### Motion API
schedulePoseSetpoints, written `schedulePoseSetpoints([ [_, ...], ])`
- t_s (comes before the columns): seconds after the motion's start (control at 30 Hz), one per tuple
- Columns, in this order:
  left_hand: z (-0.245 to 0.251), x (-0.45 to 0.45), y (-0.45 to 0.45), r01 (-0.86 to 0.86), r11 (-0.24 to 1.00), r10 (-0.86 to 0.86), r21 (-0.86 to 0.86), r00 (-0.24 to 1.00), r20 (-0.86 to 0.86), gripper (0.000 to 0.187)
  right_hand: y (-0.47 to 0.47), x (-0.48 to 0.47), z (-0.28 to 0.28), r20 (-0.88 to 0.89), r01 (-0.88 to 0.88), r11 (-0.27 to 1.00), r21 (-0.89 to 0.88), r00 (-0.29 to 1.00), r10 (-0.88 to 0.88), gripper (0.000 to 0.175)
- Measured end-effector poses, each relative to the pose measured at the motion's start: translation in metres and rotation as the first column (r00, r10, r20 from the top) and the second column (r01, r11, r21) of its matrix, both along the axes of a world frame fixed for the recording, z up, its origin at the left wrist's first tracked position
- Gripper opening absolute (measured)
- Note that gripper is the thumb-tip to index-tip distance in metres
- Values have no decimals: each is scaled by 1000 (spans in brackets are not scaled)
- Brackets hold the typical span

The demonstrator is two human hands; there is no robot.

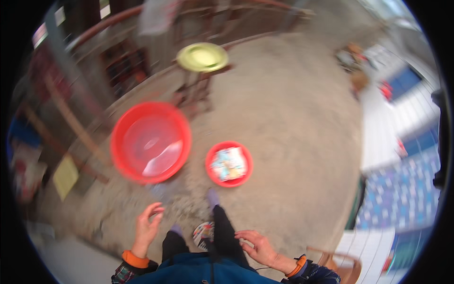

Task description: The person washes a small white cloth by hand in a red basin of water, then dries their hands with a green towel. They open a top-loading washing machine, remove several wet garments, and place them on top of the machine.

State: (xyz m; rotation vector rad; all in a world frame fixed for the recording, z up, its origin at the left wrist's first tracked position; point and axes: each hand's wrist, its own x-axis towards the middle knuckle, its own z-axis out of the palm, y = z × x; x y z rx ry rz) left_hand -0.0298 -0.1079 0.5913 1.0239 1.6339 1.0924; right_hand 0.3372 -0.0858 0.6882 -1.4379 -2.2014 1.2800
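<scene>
My left hand (148, 225) hangs in the air at the lower left, fingers curled and apart, holding nothing. My right hand (258, 246) is beside my right leg, its fingers apart and empty. Ahead on the concrete floor stands a large red plastic basin (117, 149) with liquid in it. To its right sits a small red basin (249, 165) with white and light-blue folded items inside, perhaps cloths. Between my feet lies a round patterned object (203, 235), partly covered by my leg.
A yellow-green basin (182, 60) rests on a wooden stand (193, 94) beyond the large basin. Wooden poles (76, 122) lean at the left. A wooden chair (330, 261) stands at the lower right, near white surfaces (377, 142) and a blue patterned cloth (397, 195).
</scene>
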Motion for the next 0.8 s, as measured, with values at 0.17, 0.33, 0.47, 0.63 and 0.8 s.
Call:
schedulePoseSetpoints([
  [0.17,84,25,75,355,914,-357,195,934,-29,31,-120,54,113,145,406,880,247,882,-448,29],
  [0.33,173,82,144,626,677,-651,388,754,-81,30,-146,120,130,-87,813,460,357,520,-850,25],
  [0.47,232,124,142,773,458,-803,439,572,-170,34,-108,145,141,-791,999,15,28,32,-611,22],
  [0.63,284,200,88,800,375,-868,468,480,-125,33,-128,148,167,-657,874,411,258,471,-589,29],
  [0.8,297,297,24,781,303,-857,546,474,-202,27,-229,244,166,-563,901,370,229,432,-704,40],
])
